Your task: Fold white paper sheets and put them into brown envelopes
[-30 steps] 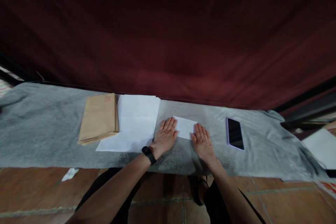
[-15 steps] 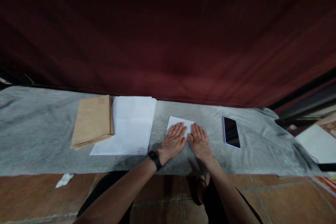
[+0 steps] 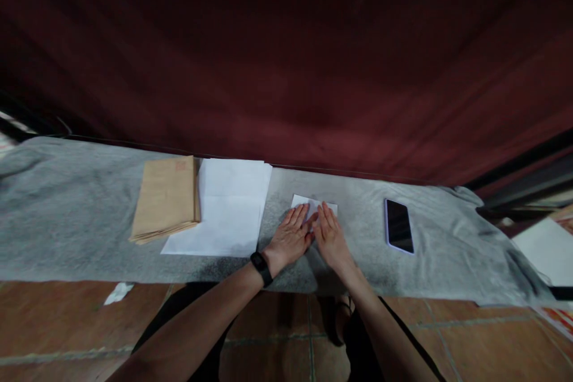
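A small folded white paper [image 3: 306, 199] lies on the grey cloth in front of me, its lower part covered by my hands. My left hand [image 3: 290, 236] rests flat on its left side, fingers stretched out, a black band on the wrist. Close beside it, my right hand [image 3: 330, 236] lies on the paper's middle and right part with its fingers extended. The two thumbs nearly meet. Neither hand grips anything. To the left lies a stack of white sheets [image 3: 230, 209], partly under a stack of brown envelopes [image 3: 165, 197].
A phone [image 3: 399, 225] with a light purple case lies right of my hands. The grey cloth [image 3: 80, 209] covers a long narrow surface, with a dark red curtain [image 3: 286, 83] behind. A crumpled white scrap [image 3: 119, 293] is on the tiled floor. White board-like material [image 3: 546, 250] stands at far right.
My right hand has slid left across the paper, closer to my left hand, uncovering the paper's right corner. The left hand stays on the left side. The view has shifted slightly.
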A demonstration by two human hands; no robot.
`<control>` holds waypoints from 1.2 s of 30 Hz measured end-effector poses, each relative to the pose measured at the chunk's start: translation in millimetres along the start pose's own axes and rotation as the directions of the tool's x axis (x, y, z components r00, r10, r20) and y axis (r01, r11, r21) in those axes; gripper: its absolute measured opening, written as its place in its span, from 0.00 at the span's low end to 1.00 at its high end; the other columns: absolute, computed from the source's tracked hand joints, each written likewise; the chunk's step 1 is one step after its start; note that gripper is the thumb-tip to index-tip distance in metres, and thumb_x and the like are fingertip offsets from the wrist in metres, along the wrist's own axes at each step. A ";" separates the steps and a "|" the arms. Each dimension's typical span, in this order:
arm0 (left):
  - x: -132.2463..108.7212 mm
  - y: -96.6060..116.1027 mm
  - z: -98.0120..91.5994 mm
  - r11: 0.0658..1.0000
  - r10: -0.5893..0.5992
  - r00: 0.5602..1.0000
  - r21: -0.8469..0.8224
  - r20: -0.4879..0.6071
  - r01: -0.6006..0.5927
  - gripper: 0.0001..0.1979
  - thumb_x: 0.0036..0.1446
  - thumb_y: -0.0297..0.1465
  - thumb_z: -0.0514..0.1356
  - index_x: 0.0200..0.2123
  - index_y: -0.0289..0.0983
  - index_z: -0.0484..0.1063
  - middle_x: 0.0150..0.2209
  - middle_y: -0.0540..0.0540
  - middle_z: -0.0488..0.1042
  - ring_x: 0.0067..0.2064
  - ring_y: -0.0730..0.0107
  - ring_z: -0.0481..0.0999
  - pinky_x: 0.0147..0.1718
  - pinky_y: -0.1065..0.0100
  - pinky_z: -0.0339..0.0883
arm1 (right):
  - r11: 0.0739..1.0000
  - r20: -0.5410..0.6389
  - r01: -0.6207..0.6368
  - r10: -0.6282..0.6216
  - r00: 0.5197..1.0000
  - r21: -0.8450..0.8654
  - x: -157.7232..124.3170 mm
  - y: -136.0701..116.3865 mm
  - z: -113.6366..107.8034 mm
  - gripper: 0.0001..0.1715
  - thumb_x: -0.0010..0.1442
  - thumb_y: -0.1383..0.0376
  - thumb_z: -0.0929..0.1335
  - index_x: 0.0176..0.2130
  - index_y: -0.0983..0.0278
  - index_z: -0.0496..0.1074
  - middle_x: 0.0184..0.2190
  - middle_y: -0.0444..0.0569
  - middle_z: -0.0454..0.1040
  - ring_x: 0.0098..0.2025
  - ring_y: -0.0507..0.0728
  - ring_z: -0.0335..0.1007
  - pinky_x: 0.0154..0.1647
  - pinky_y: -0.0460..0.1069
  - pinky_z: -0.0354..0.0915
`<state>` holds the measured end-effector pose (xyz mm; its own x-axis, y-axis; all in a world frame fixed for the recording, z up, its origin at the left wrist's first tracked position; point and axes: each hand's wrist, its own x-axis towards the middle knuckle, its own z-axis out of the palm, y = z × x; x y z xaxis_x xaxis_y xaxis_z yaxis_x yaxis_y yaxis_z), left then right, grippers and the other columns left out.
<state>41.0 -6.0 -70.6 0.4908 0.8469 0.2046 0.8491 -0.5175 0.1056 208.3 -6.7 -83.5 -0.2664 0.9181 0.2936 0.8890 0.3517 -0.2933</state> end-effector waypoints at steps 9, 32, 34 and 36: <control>-1.1 -3.3 -3.2 1.000 -0.006 1.000 -0.009 0.012 0.006 0.28 0.69 0.38 0.46 0.69 0.37 0.53 0.71 0.40 0.53 0.72 0.62 0.49 0.69 0.55 0.44 | 0.985 0.033 -0.015 0.021 0.999 -0.172 -8.6 2.8 1.1 0.33 0.73 0.58 0.54 0.70 0.71 0.52 0.69 0.60 0.55 0.71 0.62 0.48 0.69 0.60 0.50; 16.5 0.5 -5.4 0.990 -0.141 0.990 -0.002 -0.011 0.141 0.26 0.70 0.36 0.43 0.65 0.34 0.61 0.66 0.37 0.63 0.67 0.53 0.61 0.65 0.50 0.52 | 0.992 0.003 -0.067 0.067 0.998 -0.109 7.6 -1.8 -10.9 0.30 0.72 0.61 0.53 0.67 0.70 0.59 0.68 0.57 0.59 0.71 0.63 0.50 0.69 0.62 0.49; 17.9 1.1 -2.8 0.989 -0.146 0.989 0.000 -0.024 0.146 0.26 0.69 0.34 0.43 0.66 0.34 0.59 0.67 0.38 0.61 0.69 0.53 0.58 0.66 0.50 0.51 | 0.995 0.040 -0.024 0.027 0.999 -0.092 7.9 -7.2 -7.6 0.31 0.73 0.60 0.53 0.68 0.69 0.56 0.69 0.57 0.57 0.71 0.61 0.50 0.69 0.59 0.51; 17.7 0.6 0.2 0.989 -0.147 0.988 -0.001 -0.036 0.147 0.26 0.69 0.34 0.44 0.67 0.35 0.57 0.69 0.39 0.58 0.70 0.55 0.54 0.68 0.51 0.48 | 0.994 0.059 -0.023 0.030 0.998 -0.105 5.9 -8.2 -4.4 0.31 0.73 0.59 0.53 0.69 0.70 0.55 0.69 0.57 0.57 0.71 0.60 0.50 0.69 0.59 0.50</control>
<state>50.3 8.6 -67.1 0.3533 0.9089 0.2214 0.9119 -0.3875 0.1354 201.0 -5.0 -75.3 -0.2615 0.9374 0.2301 0.9292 0.3090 -0.2028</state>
